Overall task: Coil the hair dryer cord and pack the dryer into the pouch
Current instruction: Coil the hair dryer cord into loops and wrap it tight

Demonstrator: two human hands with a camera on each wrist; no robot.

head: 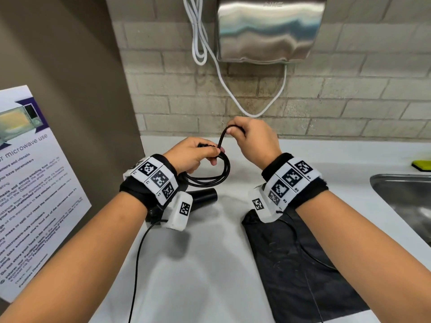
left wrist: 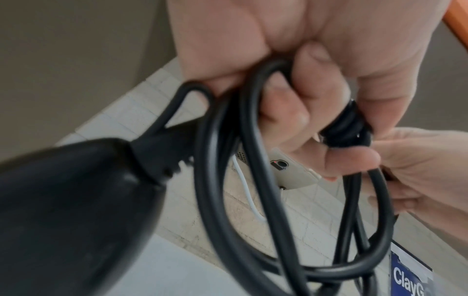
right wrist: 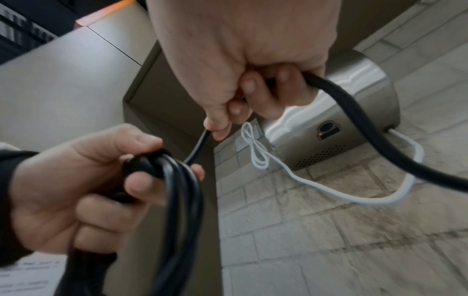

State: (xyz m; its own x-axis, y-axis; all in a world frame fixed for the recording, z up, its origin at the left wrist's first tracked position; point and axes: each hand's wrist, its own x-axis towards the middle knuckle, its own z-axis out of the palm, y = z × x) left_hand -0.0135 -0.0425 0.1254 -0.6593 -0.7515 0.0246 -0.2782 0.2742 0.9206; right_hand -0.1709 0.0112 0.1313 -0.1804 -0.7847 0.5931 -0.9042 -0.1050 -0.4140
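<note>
My left hand (head: 198, 155) grips a bundle of black cord loops (head: 215, 176) above the white counter, thumb and fingers curled round the strands (left wrist: 253, 140). My right hand (head: 247, 136) pinches the free end of the cord (head: 222, 138) just above and right of the left hand, fingers curled round it (right wrist: 253, 90). The black hair dryer (head: 205, 197) lies on the counter under my left wrist; its body fills the left wrist view's lower left (left wrist: 76, 210). A black pouch (head: 298, 264) lies flat under my right forearm.
A steel hand dryer (head: 268, 29) with a white cable (head: 233, 94) hangs on the brick wall behind. A steel sink (head: 405, 199) sits at the right with a yellow-green sponge (head: 422, 164). A microwave notice (head: 30, 183) leans at the left.
</note>
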